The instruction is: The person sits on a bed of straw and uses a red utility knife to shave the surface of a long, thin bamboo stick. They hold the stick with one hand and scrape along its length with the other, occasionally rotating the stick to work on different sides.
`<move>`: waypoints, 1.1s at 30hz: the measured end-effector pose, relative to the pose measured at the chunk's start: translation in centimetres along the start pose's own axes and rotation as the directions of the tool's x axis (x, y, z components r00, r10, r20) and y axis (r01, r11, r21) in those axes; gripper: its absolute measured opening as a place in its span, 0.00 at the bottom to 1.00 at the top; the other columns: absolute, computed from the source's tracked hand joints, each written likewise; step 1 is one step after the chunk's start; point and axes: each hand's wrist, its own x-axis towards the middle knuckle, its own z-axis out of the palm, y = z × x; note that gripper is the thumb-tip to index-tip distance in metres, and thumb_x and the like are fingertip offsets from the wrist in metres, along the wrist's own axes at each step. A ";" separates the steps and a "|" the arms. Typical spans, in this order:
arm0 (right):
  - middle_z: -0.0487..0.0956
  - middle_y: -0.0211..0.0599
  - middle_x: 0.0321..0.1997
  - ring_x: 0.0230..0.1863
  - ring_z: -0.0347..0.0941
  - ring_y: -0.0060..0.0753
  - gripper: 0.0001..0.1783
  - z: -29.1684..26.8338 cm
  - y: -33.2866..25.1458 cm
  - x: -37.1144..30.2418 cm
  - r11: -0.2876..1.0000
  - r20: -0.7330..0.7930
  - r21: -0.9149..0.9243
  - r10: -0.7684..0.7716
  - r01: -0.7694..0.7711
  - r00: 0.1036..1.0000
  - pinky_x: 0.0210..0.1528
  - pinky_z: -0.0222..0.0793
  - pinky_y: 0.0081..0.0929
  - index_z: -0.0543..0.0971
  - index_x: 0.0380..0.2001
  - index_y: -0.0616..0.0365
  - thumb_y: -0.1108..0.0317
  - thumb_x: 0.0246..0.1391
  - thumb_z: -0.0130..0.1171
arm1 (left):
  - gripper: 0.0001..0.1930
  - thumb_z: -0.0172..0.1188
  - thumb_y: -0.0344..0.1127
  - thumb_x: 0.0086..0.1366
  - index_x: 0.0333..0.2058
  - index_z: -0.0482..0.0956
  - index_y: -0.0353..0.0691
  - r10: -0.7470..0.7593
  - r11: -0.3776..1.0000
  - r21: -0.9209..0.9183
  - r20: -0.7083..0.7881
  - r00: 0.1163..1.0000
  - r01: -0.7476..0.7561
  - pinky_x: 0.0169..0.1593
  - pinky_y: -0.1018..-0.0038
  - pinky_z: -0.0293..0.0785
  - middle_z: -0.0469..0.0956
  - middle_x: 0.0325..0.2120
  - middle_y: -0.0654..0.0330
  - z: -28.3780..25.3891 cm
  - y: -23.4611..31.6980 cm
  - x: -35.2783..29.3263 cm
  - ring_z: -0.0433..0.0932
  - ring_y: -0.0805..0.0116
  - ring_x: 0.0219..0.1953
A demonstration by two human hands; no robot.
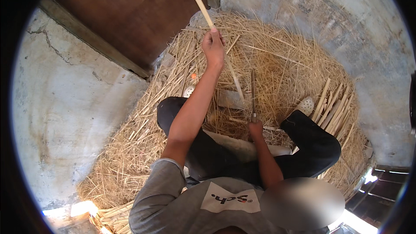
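My left arm is stretched out ahead, and the left hand (213, 47) is closed around a long, pale bamboo strip (200, 5). The strip slants, its upper end toward the door and its lower end down by a short grey-brown wooden block (231, 99). Closer to my lap, my right hand (255, 129) grips the handle of a long, narrow-bladed knife (253, 89). The blade points away from me, just right of the strip's lower end and apart from it. Under my right hand a thick pale pole (232, 143) lies across between my legs.
Straw and shavings (277, 60) cover the floor around me. A bunch of split bamboo strips (336, 108) lies beside my right knee. White perforated shoes (306, 105) are on my feet. A brown door (117, 13) and weathered walls (65, 117) close in the space. A small orange object (193, 76) sits left.
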 end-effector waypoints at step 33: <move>0.73 0.50 0.23 0.23 0.71 0.45 0.13 -0.1 -12.3 -8.0 0.920 0.337 0.382 -0.055 -0.083 0.940 0.32 0.70 0.42 0.71 0.38 0.66 0.72 0.48 0.55 | 0.20 0.46 0.48 0.72 0.24 0.63 0.42 0.155 0.981 -0.146 0.190 0.969 -0.129 0.23 0.79 0.54 0.58 0.15 0.68 2.3 -0.5 -4.3 0.55 0.79 0.18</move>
